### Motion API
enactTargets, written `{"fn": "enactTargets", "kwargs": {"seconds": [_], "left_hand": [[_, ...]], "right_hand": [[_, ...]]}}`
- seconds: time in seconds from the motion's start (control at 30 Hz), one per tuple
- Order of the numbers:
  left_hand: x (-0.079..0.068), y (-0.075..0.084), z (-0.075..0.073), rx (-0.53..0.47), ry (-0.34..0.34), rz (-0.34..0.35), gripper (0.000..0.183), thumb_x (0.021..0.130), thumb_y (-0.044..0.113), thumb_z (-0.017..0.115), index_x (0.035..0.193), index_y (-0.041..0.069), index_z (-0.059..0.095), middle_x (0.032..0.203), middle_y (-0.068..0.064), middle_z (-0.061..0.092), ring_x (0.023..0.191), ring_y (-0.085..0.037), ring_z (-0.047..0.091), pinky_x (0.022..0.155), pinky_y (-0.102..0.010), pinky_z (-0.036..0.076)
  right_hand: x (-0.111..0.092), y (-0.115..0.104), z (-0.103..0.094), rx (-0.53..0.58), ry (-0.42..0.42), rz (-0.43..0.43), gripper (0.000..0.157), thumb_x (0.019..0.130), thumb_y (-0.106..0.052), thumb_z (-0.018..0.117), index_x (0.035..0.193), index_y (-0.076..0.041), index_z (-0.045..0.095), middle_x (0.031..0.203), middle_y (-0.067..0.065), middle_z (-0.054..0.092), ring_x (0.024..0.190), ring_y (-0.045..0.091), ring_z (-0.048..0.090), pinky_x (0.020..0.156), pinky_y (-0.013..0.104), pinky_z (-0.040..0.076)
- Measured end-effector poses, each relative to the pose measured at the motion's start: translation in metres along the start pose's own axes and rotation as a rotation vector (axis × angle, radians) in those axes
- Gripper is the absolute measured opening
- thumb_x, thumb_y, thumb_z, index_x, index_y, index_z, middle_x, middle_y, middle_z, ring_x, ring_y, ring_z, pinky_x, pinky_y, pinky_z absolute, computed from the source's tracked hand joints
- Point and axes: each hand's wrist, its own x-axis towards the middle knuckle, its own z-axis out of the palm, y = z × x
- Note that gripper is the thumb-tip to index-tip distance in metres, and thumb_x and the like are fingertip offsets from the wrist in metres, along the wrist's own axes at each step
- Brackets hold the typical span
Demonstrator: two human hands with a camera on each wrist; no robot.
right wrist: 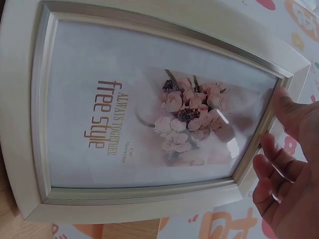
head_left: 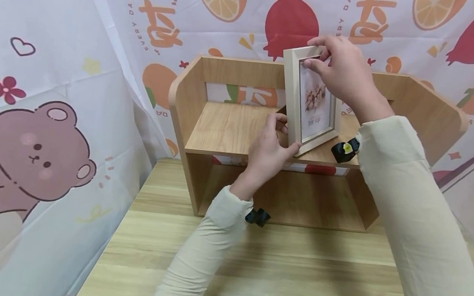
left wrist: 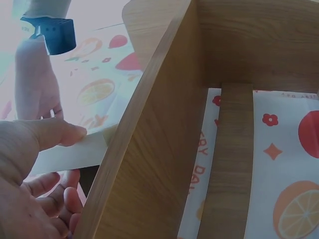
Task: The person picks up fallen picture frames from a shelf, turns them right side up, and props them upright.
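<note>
A cream picture frame (head_left: 318, 105) stands upright, turned at an angle, on the upper board of a small wooden shelf (head_left: 226, 130). My left hand (head_left: 266, 146) grips its lower left corner, thumb at the front edge and fingers behind. Up at the top edge, my right hand (head_left: 347, 73) pinches the frame with the thumb on its front. In the right wrist view the frame's print (right wrist: 189, 119) shows pink flowers and the words "free style". Only a pale edge strip (left wrist: 72, 155) of the frame appears in the left wrist view, below the thumb.
The shelf stands on a light wooden table (head_left: 160, 249), its raised side panel (head_left: 188, 101) left of the frame. Behind it hangs a fruit-print cloth (head_left: 248, 17); a bear-print cloth (head_left: 46, 150) hangs at left. Each wrist carries a small black device.
</note>
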Motion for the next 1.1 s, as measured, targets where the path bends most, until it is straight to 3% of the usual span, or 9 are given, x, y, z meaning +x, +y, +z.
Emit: {"fn": "enactTargets", "kwargs": {"seconds": [0.37,0.6,0.87,1.1], "left_hand": [[0.005,-0.008,-0.014,-0.102,-0.099,-0.045,0.056,0.083,0.013,0.074,0.128,0.010,0.041,0.106,-0.005,0.053,0.072,-0.015,0.043,0.059,-0.023,0.032],[0.009,-0.014,-0.024,-0.147,-0.142,-0.057,0.055,0.083,0.009,0.072,0.127,0.011,0.039,0.108,-0.007,0.052,0.075,-0.017,0.046,0.060,-0.024,0.035],[0.013,-0.017,-0.032,-0.148,-0.178,-0.078,0.056,0.084,0.009,0.071,0.131,0.012,0.039,0.109,-0.007,0.053,0.077,-0.017,0.045,0.061,-0.025,0.035],[0.018,-0.020,-0.039,-0.173,-0.219,-0.087,0.057,0.085,0.008,0.069,0.133,0.012,0.038,0.109,-0.007,0.051,0.077,-0.019,0.043,0.062,-0.026,0.035]], "right_hand": [[0.002,0.006,-0.003,-0.069,0.001,0.087,0.051,0.098,-0.037,0.051,0.145,-0.019,0.044,0.112,0.012,0.049,0.099,0.025,0.046,0.073,0.034,0.037],[0.002,0.013,-0.007,-0.098,0.004,0.105,0.051,0.100,-0.035,0.046,0.147,-0.015,0.040,0.126,0.018,0.050,0.110,0.029,0.045,0.084,0.041,0.040],[0.001,0.023,-0.012,-0.177,0.026,0.122,0.049,0.101,-0.037,0.045,0.146,-0.019,0.042,0.126,0.019,0.051,0.108,0.034,0.049,0.066,0.038,0.039],[0.003,0.022,-0.015,-0.206,0.017,0.154,0.053,0.100,-0.039,0.047,0.147,-0.017,0.040,0.132,0.020,0.052,0.108,0.036,0.052,0.063,0.038,0.038]]}}
